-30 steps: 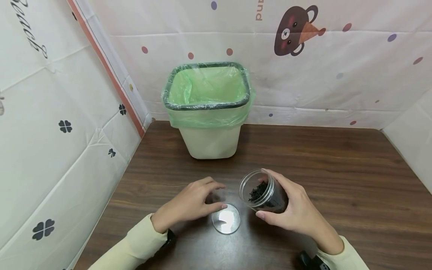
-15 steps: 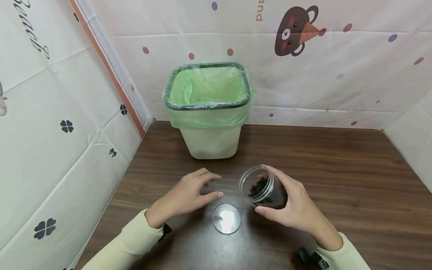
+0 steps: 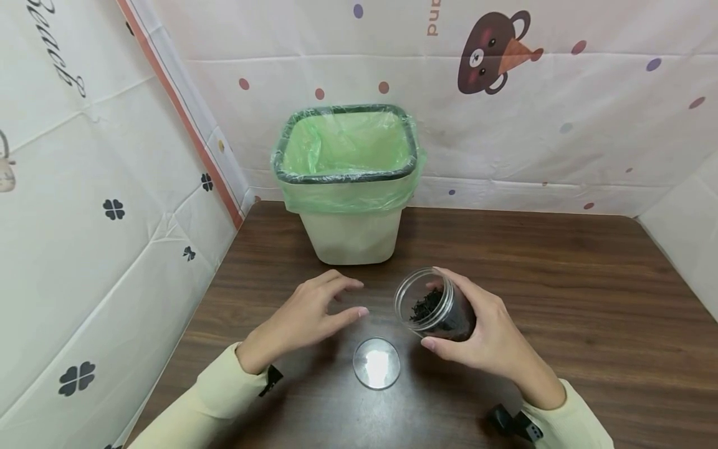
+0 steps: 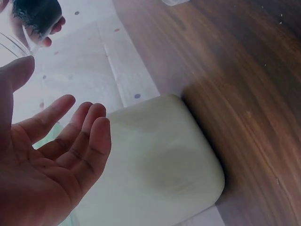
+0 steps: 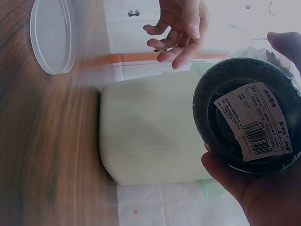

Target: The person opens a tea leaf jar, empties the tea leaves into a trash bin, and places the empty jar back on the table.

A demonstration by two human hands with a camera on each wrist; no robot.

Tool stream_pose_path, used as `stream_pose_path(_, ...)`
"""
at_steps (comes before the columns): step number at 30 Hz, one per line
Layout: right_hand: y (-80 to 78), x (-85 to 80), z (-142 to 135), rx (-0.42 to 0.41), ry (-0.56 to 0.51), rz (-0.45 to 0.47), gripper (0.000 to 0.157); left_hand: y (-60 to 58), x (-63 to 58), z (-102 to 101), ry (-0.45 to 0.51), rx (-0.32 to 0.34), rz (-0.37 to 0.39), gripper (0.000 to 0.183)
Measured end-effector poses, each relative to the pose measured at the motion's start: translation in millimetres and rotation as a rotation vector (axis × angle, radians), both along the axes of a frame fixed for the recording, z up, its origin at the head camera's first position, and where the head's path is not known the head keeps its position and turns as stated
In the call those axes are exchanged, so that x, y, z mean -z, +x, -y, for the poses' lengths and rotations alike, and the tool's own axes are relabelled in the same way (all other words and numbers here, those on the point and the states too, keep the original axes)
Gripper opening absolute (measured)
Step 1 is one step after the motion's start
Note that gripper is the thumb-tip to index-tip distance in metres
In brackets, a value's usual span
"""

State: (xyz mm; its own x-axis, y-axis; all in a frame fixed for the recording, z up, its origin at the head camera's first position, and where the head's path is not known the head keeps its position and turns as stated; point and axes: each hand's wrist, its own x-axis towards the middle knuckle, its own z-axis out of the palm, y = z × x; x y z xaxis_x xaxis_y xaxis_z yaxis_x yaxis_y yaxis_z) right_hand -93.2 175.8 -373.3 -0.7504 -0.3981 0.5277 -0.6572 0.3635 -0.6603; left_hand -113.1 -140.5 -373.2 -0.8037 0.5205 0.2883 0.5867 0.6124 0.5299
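My right hand [image 3: 485, 327] grips a clear jar [image 3: 453, 315], tilted with its open mouth toward the left. Dark, shredded dry bits [image 3: 427, 305], like loose tea leaves, lie inside it. A printed barcode label [image 5: 256, 122] shows on the jar's base in the right wrist view. Left of the jar, my left hand [image 3: 305, 315] hovers over the table with its fingers loosely bent and holding nothing. Below and between the hands, a round clear lid [image 3: 376, 363] lies flat on the table.
A pale bin [image 3: 352, 237] with a green plastic liner [image 3: 348, 193] and dark rim stands at the back, beyond both hands. The brown wood-grain table [image 3: 538, 268] meets printed cloth [image 3: 561, 125] at the back and the left.
My left hand has drawn off the lid, moving up and to the left. The right hand has raised the jar slightly toward the bin. The lid stays in place.
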Motion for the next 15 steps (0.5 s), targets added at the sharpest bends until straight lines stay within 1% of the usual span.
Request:
stream_pose_path(3, 0.0, -0.9, -1, 0.01, 0.008, 0.027, 0.102, -0.6, -2.8, 0, 0.019, -0.011, -0.022, 0.04)
stream_pose_path(8, -0.1, -2.9, -1, 0.02, 0.012, 0.038, 0.102, -1.0, -7.7, 1, 0.046, -0.03, -0.046, 0.037)
stream_pose_path(15, 0.1, -7.0, -1, 0.054, 0.024, 0.066, 0.101, -2.5, -12.7, 3, 0.052, -0.05, -0.071, 0.036)
